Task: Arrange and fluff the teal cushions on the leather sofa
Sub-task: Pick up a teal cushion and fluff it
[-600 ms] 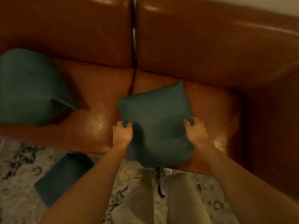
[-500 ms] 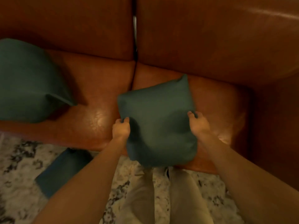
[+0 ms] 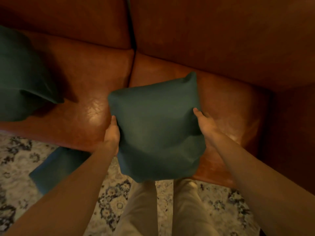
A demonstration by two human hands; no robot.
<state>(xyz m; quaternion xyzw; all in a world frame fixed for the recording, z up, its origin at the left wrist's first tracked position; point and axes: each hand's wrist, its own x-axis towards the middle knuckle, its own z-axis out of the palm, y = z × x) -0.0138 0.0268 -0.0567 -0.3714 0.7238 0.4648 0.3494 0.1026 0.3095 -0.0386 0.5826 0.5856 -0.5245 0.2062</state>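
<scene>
I hold a teal cushion (image 3: 156, 132) upright over the front edge of the brown leather sofa (image 3: 170, 36), above its right seat. My left hand (image 3: 111, 133) grips the cushion's left side and my right hand (image 3: 205, 123) grips its right side. Each thumb lies on the front, and the fingers are hidden behind the fabric. A larger teal cushion (image 3: 22, 74) leans on the left seat against the backrest. A third teal cushion (image 3: 56, 169) lies on the floor by the sofa's front, partly behind my left forearm.
A pale rug with dark floral patterning (image 3: 15, 167) covers the floor in front of the sofa. My legs in light trousers (image 3: 141, 210) stand close to the seat edge. The sofa's right armrest (image 3: 289, 133) rises at the right.
The cushion has been pulled nearer to me and lifted more upright over the seat edge. Both hands have slid from its lower corners to its sides. The view has tilted further down.
</scene>
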